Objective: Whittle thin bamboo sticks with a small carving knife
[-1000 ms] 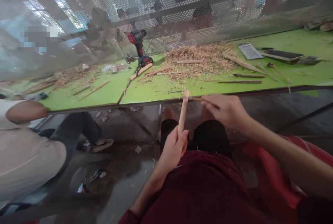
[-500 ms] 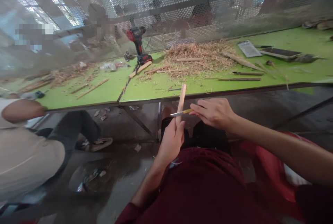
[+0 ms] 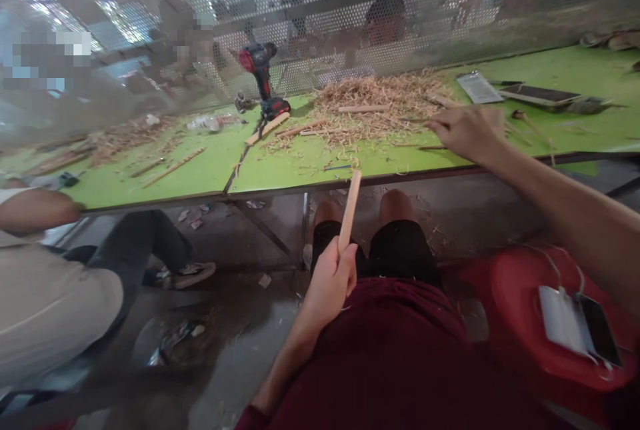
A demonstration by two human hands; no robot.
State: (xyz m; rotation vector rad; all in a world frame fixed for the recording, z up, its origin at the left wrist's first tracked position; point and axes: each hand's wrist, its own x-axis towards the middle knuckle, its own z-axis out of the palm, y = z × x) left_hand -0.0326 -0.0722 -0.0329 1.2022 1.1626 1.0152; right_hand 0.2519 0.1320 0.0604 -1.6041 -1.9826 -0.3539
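My left hand (image 3: 331,280) is wrapped round the lower end of a flat, pale wooden strip (image 3: 351,207), which points up toward the table edge above my lap. Out over the green table, my right hand (image 3: 463,131) is closed, its fingertips pinching a thin pointed tool (image 3: 414,120) that reaches left over the wood shavings (image 3: 380,93). The tool's handle is hidden in the fingers, and I cannot tell whether it is a knife. Below the hand a dark thin stick (image 3: 433,147) shows in part.
A cordless drill (image 3: 264,83) stands upright before the perforated screen (image 3: 325,23). Wood pieces and a clear bottle (image 3: 215,123) lie on the green tabletop (image 3: 295,173). A phone (image 3: 543,95) rests at right. A red stool (image 3: 520,297) stands beside me; a co-worker (image 3: 55,297) sits at left.
My right hand has lifted from the wooden strip, where it held a yellow-handled knife across it, and moved up and right over the table. My left hand still holds the strip.
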